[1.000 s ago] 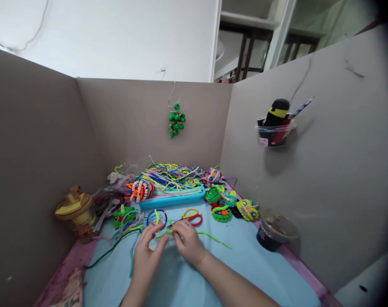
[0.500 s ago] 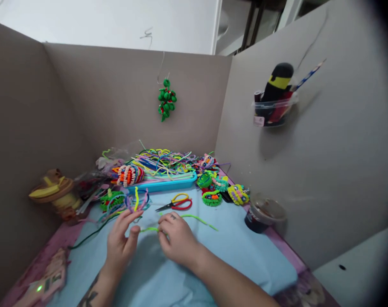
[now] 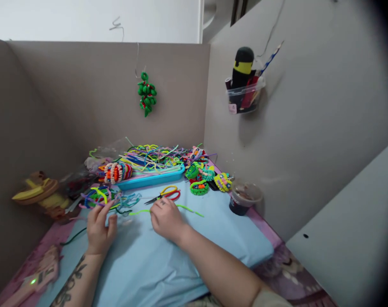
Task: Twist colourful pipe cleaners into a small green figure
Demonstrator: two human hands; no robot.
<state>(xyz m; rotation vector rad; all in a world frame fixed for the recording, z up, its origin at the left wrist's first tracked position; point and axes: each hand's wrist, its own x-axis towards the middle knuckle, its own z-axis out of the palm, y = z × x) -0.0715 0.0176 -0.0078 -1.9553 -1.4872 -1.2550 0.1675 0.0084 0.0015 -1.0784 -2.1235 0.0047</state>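
My right hand [image 3: 167,219] is closed on a lime-green pipe cleaner [image 3: 190,209], which sticks out on both sides of the fingers above the blue cloth [image 3: 142,260]. My left hand [image 3: 100,227] stands to the left with its thumb and fingers apart and nothing between them. Its fingertips are in front of a tangle of coloured pipe cleaners [image 3: 96,197]. Just beyond my right hand lie scissors [image 3: 163,194] with one yellow and one red handle, blades pointing left.
A blue tray [image 3: 152,179] heaped with pipe cleaners is at the back. Finished pipe-cleaner figures [image 3: 199,187] sit to its right, near a lidded tub [image 3: 243,198]. A pink device [image 3: 42,273] with a green light lies front left. Grey panels [image 3: 110,94] surround the table.
My left hand has moved left, away from the pipe cleaner's left end. My right hand still grips the pipe cleaner. The whole view has shifted to the right.
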